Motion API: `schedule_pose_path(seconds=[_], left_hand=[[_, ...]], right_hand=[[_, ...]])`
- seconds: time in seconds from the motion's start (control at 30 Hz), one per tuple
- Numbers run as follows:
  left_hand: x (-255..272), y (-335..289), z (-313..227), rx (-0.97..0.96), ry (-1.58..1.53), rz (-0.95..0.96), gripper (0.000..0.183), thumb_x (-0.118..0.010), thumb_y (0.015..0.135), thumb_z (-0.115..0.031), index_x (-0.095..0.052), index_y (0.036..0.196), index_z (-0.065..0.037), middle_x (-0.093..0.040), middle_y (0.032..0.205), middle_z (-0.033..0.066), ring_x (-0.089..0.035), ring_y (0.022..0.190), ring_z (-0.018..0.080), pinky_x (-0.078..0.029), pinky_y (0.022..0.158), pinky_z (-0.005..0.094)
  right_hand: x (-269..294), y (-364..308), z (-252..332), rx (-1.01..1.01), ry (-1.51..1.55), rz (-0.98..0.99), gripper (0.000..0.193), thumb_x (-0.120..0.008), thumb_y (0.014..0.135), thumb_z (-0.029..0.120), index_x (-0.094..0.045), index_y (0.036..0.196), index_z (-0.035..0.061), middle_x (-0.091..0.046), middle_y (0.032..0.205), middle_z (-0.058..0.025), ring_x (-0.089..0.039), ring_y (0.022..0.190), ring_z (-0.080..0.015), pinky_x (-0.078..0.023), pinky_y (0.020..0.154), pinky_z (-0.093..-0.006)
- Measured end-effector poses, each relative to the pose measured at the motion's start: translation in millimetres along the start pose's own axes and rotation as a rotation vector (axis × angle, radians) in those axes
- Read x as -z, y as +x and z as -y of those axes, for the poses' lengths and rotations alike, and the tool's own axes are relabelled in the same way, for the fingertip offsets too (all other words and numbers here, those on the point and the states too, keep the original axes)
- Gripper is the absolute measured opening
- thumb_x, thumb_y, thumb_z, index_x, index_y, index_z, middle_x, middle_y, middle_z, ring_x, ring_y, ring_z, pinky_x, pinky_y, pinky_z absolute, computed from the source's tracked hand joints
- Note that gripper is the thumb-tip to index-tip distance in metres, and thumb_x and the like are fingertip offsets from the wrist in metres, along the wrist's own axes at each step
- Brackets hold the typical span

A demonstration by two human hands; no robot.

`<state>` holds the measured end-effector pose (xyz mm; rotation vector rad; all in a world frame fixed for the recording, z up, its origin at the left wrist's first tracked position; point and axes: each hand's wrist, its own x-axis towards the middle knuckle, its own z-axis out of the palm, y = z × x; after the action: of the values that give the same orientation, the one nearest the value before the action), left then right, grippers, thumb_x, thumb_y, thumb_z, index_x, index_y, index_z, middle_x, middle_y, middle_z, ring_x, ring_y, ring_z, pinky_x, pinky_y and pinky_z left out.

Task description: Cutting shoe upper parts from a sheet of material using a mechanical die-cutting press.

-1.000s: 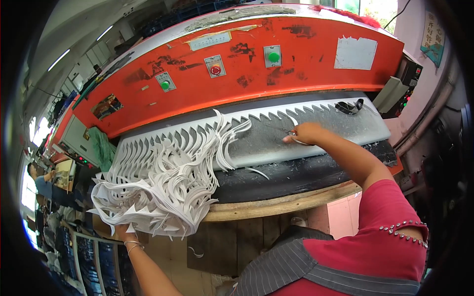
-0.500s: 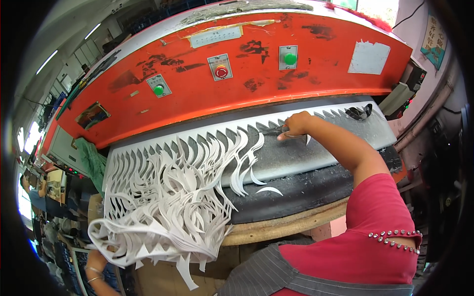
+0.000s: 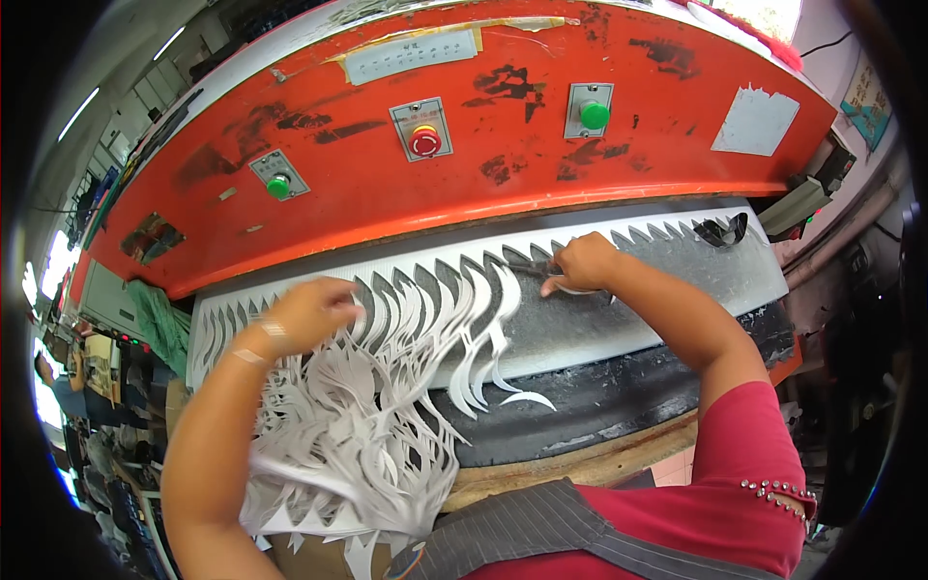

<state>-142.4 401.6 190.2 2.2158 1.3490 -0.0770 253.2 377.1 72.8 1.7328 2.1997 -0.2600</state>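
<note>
white strips (image 3: 362, 387) draping below and between left hand (image 3: 314, 314), grip unclear, and right hand (image 3: 586, 263), grasping scissors (image 3: 534, 265)

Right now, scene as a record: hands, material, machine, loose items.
left hand: at the white cut strips, blurred; contact unclear
right hand: gripping scissors, partly hidden
material: strips heaped at left, hanging over the front edge
machine: orange-red panel; two green buttons, red button between
loose: black curved piece, far right
</note>
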Motion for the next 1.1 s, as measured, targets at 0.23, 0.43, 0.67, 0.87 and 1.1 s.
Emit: schedule_pose_path(seconds=[0.23,0.43,0.67,0.87,1.1], left_hand=[[-106.0,71.4,-43.2,-0.110,0.174,0.384,0.070,-0.059,0.081,-0.051,-0.051,0.122,0.005,-0.059,0.112,0.0262,-0.056,0.106,0.0381,-0.044,0.092,0.0392],[-126.8,52.6,-56.5,0.038,0.144,0.262,0.066,-0.064,0.080,-0.036,-0.042,0.122,0.009,-0.055,0.116,0.0277,-0.054,0.108,0.0386,-0.043,0.094,0.0400],[-147.7,42.9,-51.2,-0.033,0.234,0.006,0.042,-0.068,0.076,-0.018,-0.049,0.107,0.002,-0.057,0.110,0.0211,-0.050,0.106,0.0361,-0.043,0.092,0.0400],[-147.4,36.3,-44.8,-0.115,0.220,-0.093,0.033,-0.065,0.076,-0.010,-0.050,0.103,0.000,-0.058,0.104,0.0175,-0.052,0.103,0.0339,-0.046,0.087,0.0390],[-143.9,19.2,-45.9,-0.306,0.219,-0.099,0.030,-0.056,0.074,0.001,-0.050,0.103,-0.002,-0.056,0.104,0.0142,-0.051,0.103,0.0330,-0.050,0.083,0.0384]], right_hand=[[9.9,-54.3,-1.5,0.132,0.021,0.210,0.074,-0.052,0.072,0.074,-0.065,0.109,0.0111,-0.067,0.091,-0.0163,-0.063,0.090,-0.0342,-0.048,0.078,-0.0445],[48.1,-43.1,-26.4,-0.103,0.127,-0.050,0.080,-0.053,0.072,0.075,-0.063,0.109,0.0043,-0.067,0.093,-0.0180,-0.063,0.093,-0.0348,-0.046,0.084,-0.0445],[44.3,40.7,18.1,0.165,0.242,0.271,0.088,-0.037,0.077,0.079,-0.065,0.101,-0.0003,-0.063,0.102,-0.0242,-0.059,0.101,-0.0366,-0.045,0.085,-0.0457],[64.8,63.4,54.5,0.106,0.063,0.293,0.089,-0.034,0.077,0.081,-0.067,0.085,-0.0014,-0.064,0.085,-0.0209,-0.063,0.087,-0.0348,-0.047,0.077,-0.0454],[62.6,38.5,41.0,0.197,0.161,0.299,0.088,-0.039,0.075,0.081,-0.065,0.090,-0.0014,-0.064,0.087,-0.0212,-0.062,0.085,-0.0355,-0.047,0.075,-0.0446]])
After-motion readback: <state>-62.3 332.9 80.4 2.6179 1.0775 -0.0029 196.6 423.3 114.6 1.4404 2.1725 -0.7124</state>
